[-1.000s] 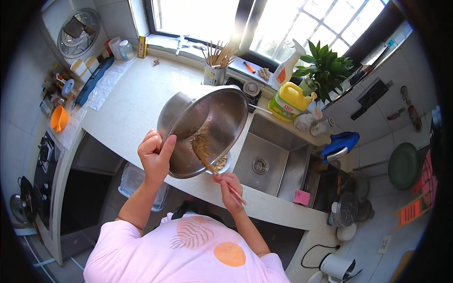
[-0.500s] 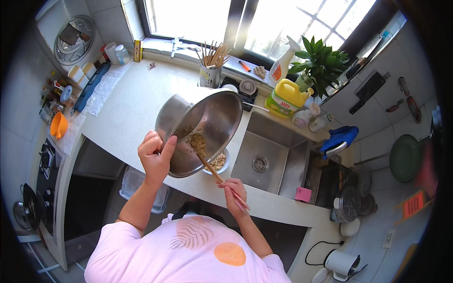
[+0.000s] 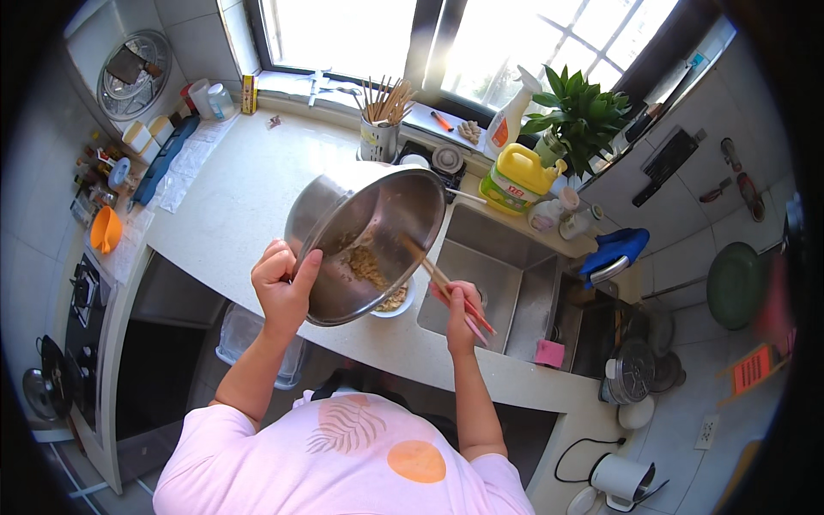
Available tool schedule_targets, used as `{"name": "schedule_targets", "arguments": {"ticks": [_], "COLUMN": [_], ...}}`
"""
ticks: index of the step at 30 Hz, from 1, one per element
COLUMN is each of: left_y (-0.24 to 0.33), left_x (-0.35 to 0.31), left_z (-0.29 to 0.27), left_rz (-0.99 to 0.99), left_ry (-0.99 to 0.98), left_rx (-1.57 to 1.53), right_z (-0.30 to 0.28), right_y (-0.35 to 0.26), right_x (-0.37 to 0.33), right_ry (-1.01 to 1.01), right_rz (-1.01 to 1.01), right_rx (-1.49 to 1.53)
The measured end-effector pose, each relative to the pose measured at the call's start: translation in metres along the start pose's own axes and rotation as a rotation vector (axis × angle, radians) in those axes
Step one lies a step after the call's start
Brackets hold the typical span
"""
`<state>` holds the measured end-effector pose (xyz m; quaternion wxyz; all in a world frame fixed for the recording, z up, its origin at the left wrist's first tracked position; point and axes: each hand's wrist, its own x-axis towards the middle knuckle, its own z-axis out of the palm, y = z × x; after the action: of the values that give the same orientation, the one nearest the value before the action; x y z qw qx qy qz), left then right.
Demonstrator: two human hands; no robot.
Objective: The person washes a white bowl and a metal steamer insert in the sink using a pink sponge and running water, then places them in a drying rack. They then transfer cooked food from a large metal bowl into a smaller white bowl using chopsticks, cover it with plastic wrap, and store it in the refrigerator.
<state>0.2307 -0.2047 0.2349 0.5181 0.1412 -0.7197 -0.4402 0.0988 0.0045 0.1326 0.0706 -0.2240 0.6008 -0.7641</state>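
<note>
My left hand (image 3: 281,284) grips the rim of a large steel pot (image 3: 365,236), held tilted above the counter. Brownish food (image 3: 369,268) clings to its inner wall. My right hand (image 3: 457,306) holds a pair of chopsticks (image 3: 442,281) whose tips reach inside the pot near its right side. A white bowl (image 3: 397,302) with some of the same food stands on the counter just under the pot's lower rim, mostly hidden by it.
A steel sink (image 3: 493,279) lies right of the bowl, with a pink sponge (image 3: 549,353) at its edge. Behind stand a chopstick holder (image 3: 379,137), a yellow detergent jug (image 3: 520,178), a spray bottle (image 3: 510,127) and a potted plant (image 3: 584,110). A stove (image 3: 81,296) is at the left.
The chopsticks have swung from the middle of the pot toward its right side, and my right hand has risen closer to the rim. The pot stays tilted in my left hand.
</note>
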Motion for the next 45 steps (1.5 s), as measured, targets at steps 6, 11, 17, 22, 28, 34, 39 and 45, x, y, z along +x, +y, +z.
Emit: {"name": "schedule_targets", "arguments": {"ticks": [6,11,17,22,28,34,39,45], "left_y": [0.0,0.004,0.006,0.001,0.0,0.0,-0.008,-0.015], "left_x": [0.0,0.002,0.0,-0.003,-0.006,-0.007,-0.008,-0.016], "left_z": [0.0,0.003,0.008,0.008,0.006,0.006,0.01,0.018], "left_rz": [-0.012,0.018,0.061,0.06,0.063,0.063,0.09,0.094], "left_ry": [-0.013,-0.026,-0.053,-0.059,-0.055,-0.042,-0.059,-0.067], "left_rx": [-0.013,-0.03,-0.033,-0.017,0.005,0.002,0.047,0.06], "right_z": [-0.002,-0.004,0.024,0.035,0.033,0.043,0.034,0.022], "right_y": [0.013,0.028,0.014,-0.005,-0.004,-0.002,-0.002,0.034], "right_x": [0.008,0.018,0.013,-0.001,0.0,0.009,-0.002,0.008], "right_ry": [0.031,0.027,0.025,-0.044,-0.054,-0.036,0.036,0.053], "right_rz": [0.156,0.286,0.292,0.127,0.112,0.0,0.056,0.139], "right_rx": [0.267,0.356,0.222,0.026,-0.146,-0.188,-0.146,-0.008]}}
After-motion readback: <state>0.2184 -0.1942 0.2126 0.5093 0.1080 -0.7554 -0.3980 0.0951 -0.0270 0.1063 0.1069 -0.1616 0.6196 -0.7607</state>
